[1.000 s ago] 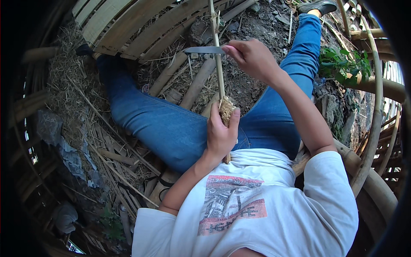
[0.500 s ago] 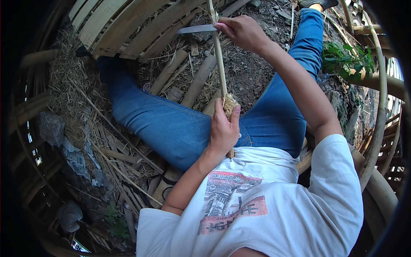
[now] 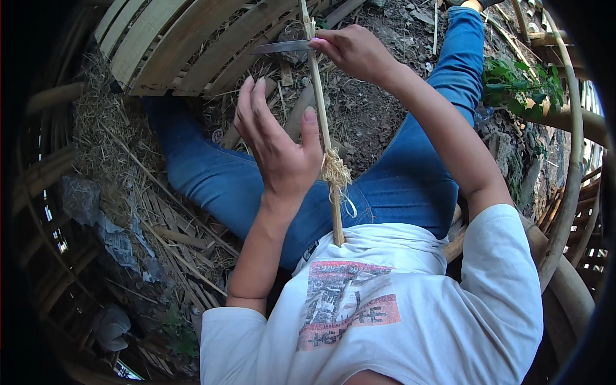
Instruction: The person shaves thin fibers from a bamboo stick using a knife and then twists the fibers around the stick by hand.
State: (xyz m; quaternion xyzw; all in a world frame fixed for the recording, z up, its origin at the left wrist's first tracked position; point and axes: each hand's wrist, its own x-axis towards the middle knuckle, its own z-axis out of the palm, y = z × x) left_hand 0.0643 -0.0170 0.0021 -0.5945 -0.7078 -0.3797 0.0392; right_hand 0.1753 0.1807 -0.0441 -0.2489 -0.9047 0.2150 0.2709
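Observation:
A thin pale bamboo stick (image 3: pixel 323 109) runs from my waist up past the top of the view, its near end against my shirt. My right hand (image 3: pixel 356 54) is closed at the knife's handle end, and its blade (image 3: pixel 282 47) lies across the stick, pointing left. The handle itself is hidden in my fingers. Curled shavings (image 3: pixel 337 168) bunch around the stick near my lap, and a smaller frayed tuft (image 3: pixel 309 27) sits just beyond the blade. My left hand (image 3: pixel 276 144) is raised beside the stick, fingers apart, holding nothing.
A slatted wooden panel (image 3: pixel 192 45) stands at the upper left, beyond my left leg. Bamboo poles (image 3: pixel 301 112) lie on the ground between my legs. Dry straw and crumpled plastic (image 3: pixel 115 237) are at left; a leafy plant (image 3: pixel 523 86) and a curved bamboo rail (image 3: pixel 571 147) at right.
My left hand has let go of the stick at the shavings and moved up and left, opening. The knife and the stick's far part have shifted slightly left.

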